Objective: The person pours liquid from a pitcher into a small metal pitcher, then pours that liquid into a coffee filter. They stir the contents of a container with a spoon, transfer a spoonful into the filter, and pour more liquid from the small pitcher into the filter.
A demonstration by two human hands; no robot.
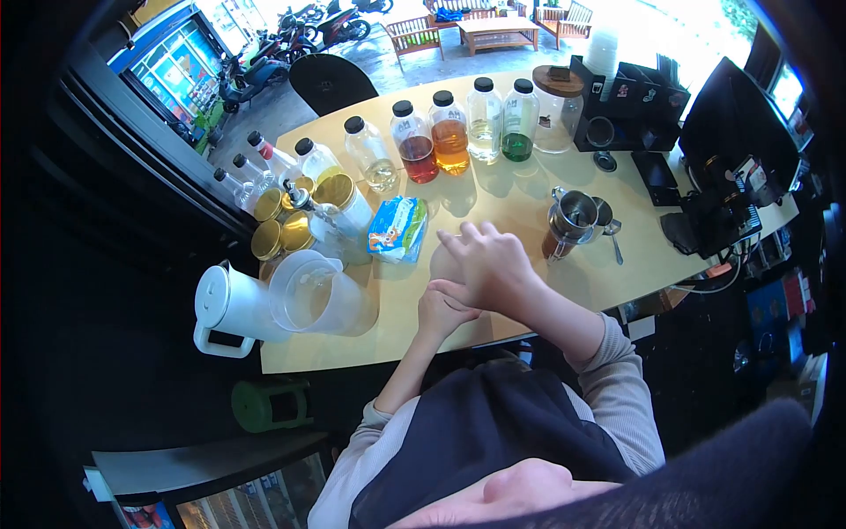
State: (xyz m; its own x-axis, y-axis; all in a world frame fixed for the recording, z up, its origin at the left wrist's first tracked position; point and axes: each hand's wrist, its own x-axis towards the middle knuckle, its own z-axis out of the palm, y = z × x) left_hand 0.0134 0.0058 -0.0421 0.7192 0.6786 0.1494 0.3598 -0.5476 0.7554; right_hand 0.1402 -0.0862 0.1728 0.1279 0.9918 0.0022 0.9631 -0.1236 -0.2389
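My left hand (445,310) is low, near the table's front edge, with its fingers curled and partly hidden. My right hand (493,263) lies over it, palm down, with bent fingers reaching across the top. Between them shows a pale, rounded thing (446,263), mostly covered by the hands; its kind cannot be made out. Just beyond the hands, to the left, is a blue and white soft pack of tissues (398,227). To the right stands a glass and metal French press (571,225) with brown liquid, and beside it a metal cup (604,214) and a spoon (617,249).
Several black-capped bottles (450,137) with coloured liquids line the table's back. Gold-lidded jars (339,194), a clear plastic pitcher (308,295) and a white jug (231,304) stand left. A wooden-lidded jar (557,115) and a monitor (740,132) are right.
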